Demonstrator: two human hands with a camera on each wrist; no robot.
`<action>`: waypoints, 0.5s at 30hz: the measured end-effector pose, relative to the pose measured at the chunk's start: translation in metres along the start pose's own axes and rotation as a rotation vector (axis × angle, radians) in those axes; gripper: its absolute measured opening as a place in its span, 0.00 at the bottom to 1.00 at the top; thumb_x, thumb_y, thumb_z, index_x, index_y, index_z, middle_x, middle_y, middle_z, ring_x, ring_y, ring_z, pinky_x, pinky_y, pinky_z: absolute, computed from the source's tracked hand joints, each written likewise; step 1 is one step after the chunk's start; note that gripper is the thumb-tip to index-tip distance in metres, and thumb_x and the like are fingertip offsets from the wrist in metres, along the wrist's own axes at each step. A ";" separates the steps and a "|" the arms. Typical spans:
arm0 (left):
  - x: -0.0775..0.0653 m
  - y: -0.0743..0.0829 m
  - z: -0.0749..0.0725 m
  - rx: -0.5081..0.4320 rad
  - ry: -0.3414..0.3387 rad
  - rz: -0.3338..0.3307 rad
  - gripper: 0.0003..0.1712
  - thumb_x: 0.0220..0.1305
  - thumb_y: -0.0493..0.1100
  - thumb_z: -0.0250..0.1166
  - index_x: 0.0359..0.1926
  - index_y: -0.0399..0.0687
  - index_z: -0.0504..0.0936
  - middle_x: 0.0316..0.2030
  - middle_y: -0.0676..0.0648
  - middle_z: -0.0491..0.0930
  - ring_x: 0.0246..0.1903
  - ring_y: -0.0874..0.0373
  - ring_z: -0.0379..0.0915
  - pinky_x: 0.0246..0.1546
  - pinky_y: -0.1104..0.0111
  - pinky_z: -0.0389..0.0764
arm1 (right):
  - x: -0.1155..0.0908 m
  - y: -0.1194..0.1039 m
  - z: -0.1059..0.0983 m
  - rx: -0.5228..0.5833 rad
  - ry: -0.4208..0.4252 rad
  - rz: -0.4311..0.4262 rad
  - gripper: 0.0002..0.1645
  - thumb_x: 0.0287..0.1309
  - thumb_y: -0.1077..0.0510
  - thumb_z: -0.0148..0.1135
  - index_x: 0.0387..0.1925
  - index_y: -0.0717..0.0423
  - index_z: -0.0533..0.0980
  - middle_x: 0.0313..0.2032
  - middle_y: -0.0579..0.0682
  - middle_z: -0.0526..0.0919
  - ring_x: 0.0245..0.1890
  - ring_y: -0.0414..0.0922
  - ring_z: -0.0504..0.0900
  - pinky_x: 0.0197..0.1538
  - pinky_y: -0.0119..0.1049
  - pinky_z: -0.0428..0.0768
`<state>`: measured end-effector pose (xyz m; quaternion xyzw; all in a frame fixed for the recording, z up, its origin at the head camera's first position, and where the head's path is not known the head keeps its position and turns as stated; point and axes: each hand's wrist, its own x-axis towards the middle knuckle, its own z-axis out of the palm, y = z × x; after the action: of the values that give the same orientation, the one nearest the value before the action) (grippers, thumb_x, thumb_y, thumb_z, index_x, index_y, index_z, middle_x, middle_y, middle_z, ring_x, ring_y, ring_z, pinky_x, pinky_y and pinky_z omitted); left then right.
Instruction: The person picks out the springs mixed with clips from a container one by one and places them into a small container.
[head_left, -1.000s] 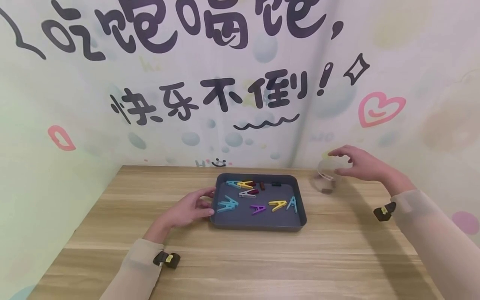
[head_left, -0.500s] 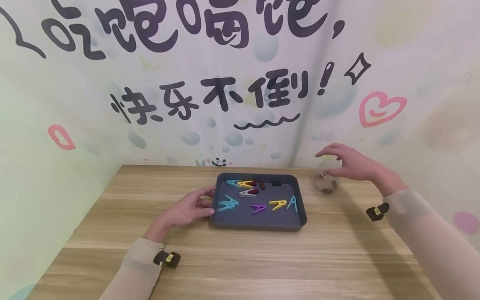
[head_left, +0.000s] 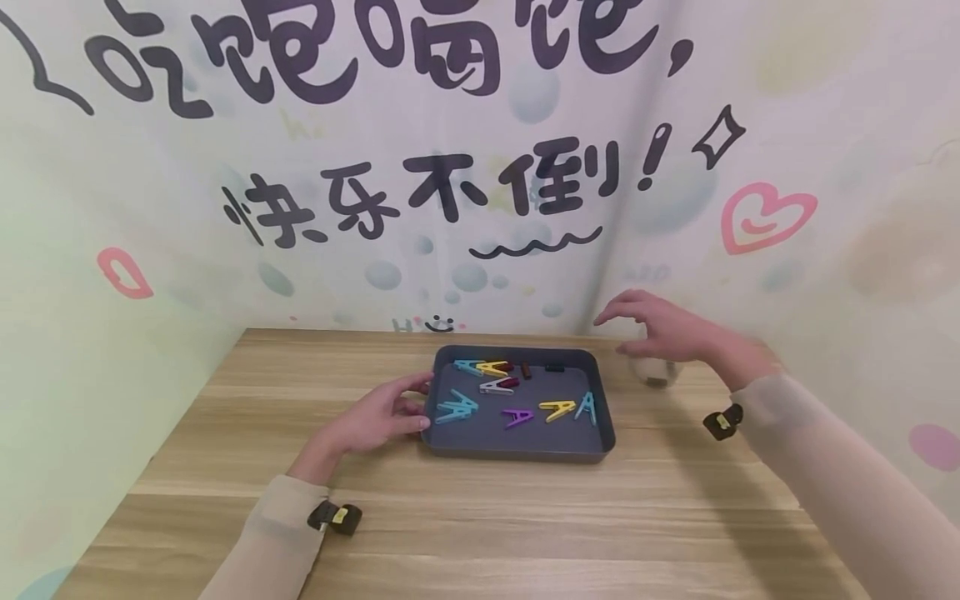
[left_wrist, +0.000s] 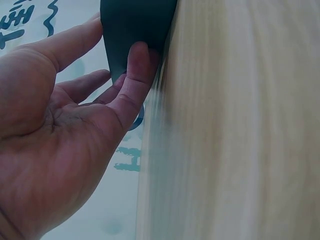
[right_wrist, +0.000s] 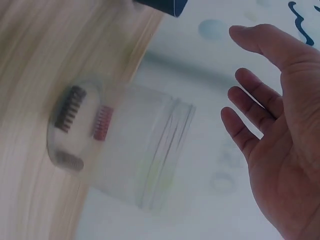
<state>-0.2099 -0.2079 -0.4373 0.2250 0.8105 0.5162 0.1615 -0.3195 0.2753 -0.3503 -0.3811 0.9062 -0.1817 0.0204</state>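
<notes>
A dark grey tray (head_left: 517,455) holds several clothespins, among them a purple clothespin (head_left: 517,417) and a yellow clothespin (head_left: 557,410). Small dark red and black pieces, such as the black one (head_left: 554,367), lie in its far part. My left hand (head_left: 378,414) rests against the tray's left end, its thumb and fingers touching the wall (left_wrist: 137,30). Over the table right of the tray hovers my right hand (head_left: 667,327), fingers spread and holding nothing. Below and behind it stands a clear plastic jar (right_wrist: 145,145) with several small ribbed pieces at the bottom.
The wooden table (head_left: 450,525) meets a printed wall sheet (head_left: 360,275) just behind the tray and jar. A corner of the tray (right_wrist: 167,4) shows at the top of the right wrist view.
My right hand has moved left, from beside the jar's top toward the tray, while the jar stays put. My left hand and the tray have not visibly moved.
</notes>
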 end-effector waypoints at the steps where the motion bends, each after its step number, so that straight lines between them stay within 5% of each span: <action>1: 0.000 0.000 0.000 0.000 0.000 0.000 0.42 0.74 0.33 0.67 0.80 0.26 0.55 0.69 0.26 0.67 0.61 0.35 0.78 0.56 0.58 0.86 | 0.003 -0.001 0.002 -0.003 -0.007 -0.011 0.27 0.61 0.62 0.76 0.62 0.46 0.83 0.63 0.54 0.78 0.64 0.57 0.74 0.66 0.62 0.75; 15: -0.001 -0.002 0.000 -0.007 0.000 0.003 0.43 0.74 0.34 0.67 0.80 0.27 0.54 0.70 0.27 0.67 0.61 0.35 0.78 0.56 0.61 0.86 | 0.034 -0.014 0.027 -0.032 -0.086 -0.075 0.27 0.58 0.66 0.75 0.60 0.49 0.84 0.63 0.57 0.77 0.64 0.58 0.73 0.68 0.59 0.74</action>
<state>-0.2096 -0.2091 -0.4386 0.2256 0.8082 0.5194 0.1617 -0.3294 0.2341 -0.3673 -0.4224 0.8925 -0.1513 0.0463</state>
